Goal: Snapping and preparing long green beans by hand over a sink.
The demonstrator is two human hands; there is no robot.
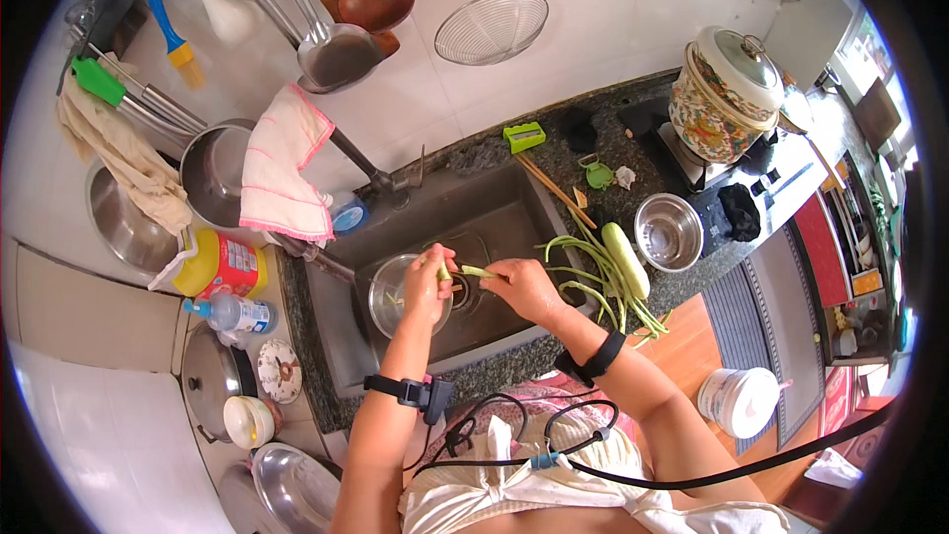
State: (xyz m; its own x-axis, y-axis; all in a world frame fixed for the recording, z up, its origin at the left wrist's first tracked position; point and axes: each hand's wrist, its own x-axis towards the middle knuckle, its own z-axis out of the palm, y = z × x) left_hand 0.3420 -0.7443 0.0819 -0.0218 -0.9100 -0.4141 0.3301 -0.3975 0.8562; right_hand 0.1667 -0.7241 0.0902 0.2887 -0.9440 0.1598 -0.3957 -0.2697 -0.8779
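Observation:
Above the sink [511, 230], my left hand [424, 289] pinches a short piece of green bean [444, 273]. My right hand [523, 288] faces it, with another green bean piece [473, 271] between thumb and fingers. A gap shows between the two pieces. Beneath my left hand sits a clear bowl [379, 304] in the sink, with a few green bits inside; my hand hides part of it. Long green beans [612, 278] lie on the counter to the right of the sink, some drooping over its edge. A pale green gourd [625, 259] rests against them.
The faucet [393, 189] rises behind the sink. On the right counter are chopsticks [556, 191], a green peeler [597, 174], a steel bowl [669, 232] and a lidded patterned pot [723, 100] on a stove. Bottles [241, 313] stand left. A cable [726, 469] crosses my front.

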